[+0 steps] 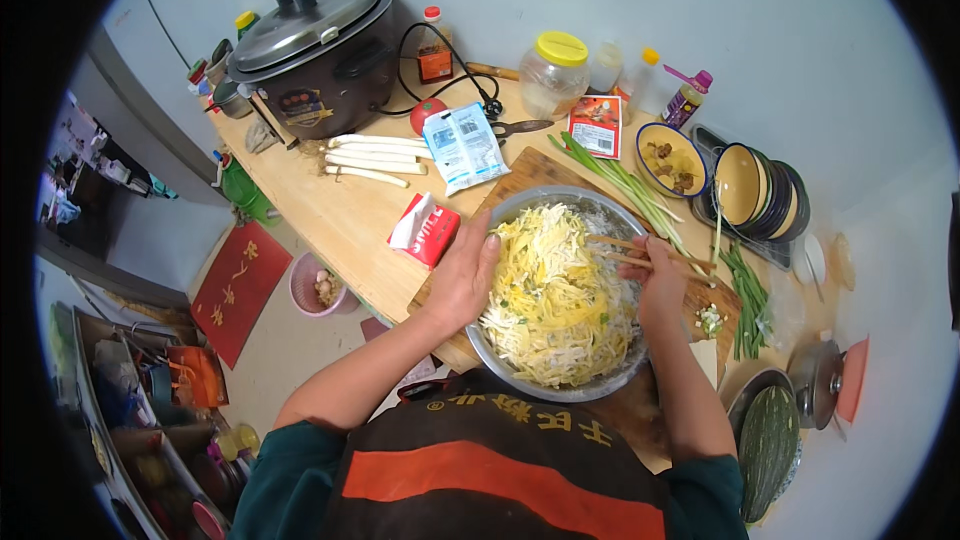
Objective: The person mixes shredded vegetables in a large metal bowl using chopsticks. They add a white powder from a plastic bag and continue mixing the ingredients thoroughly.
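Observation:
A large metal bowl (600,388) sits right in front of me on a wooden cutting board (525,169). Pale yellow shreds (551,300), partly coated in white flour with green bits among them, fill much of it. My left hand (466,270) holds the bowl's left rim, its thumb at the inner edge. Wooden chopsticks (694,262) are gripped in my right hand (660,281) at the bowl's right side. Their tips reach over the shreds and the loose flour (600,221).
Behind stand a large electric cooker (330,67), a yellow-lidded jar (553,79) and several bottles. White scallion stalks (375,157), a tomato (426,114) and a red tissue pack (426,232) lie left. Rightward are stacked bowls (757,187), cut greens (748,300) and a green squash (770,450).

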A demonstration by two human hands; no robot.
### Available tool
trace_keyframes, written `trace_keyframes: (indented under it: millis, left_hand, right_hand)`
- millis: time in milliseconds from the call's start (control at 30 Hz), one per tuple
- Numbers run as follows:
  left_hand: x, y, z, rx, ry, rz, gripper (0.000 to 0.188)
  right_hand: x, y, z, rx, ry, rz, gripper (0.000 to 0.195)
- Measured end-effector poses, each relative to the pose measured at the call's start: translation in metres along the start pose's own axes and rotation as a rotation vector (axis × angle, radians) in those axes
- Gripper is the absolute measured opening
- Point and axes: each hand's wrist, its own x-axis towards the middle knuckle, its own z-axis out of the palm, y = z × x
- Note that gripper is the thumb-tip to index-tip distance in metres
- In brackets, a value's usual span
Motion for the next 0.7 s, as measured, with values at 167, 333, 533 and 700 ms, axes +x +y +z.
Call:
trace_keyframes:
  millis: [167, 333, 533, 700]
  left_hand:
    - [-0.003, -0.003, -0.001, 0.046, 0.006, 0.000, 0.053]
    - [0.002, 0.005, -0.006, 0.072, 0.049, 0.180, 0.052]
    - [0.001, 0.007, -0.009, 0.065, 0.003, 0.223, 0.051]
    - [-0.003, 0.000, -0.006, 0.034, 0.001, 0.168, 0.053]
  right_hand:
    - [-0.050, -0.024, 0.016, -0.233, -0.249, -0.356, 0.018]
    - [-0.082, -0.051, 0.030, -0.826, -0.665, -1.153, 0.017]
    - [-0.130, -0.099, 0.008, -1.027, -0.877, -0.981, 0.023]
    - [-0.125, -0.111, -0.014, -0.869, -0.656, -0.809, 0.009]
